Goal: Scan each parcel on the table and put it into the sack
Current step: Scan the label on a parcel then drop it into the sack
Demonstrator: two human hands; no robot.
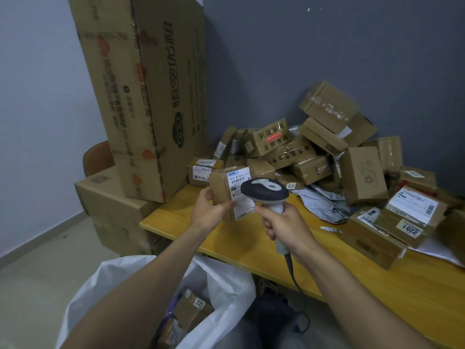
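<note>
Now parcel (221, 190) gripped left, scanner (264, 191) gripped right

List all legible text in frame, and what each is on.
"2201": sticker on a right-side box, upside down.
"501E W1 A21A", roughly: label on the parcel in the left hand; rest too small.
Tall carton: Chinese print, blurred.
Other labels: unreadable.

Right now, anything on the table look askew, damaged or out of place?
Yes. The parcel heap on the table is jumbled; its top box sits tilted on others and might slide. A crumpled grey mailer bag lies at the heap's foot, a loose label scrap beside it.
</note>
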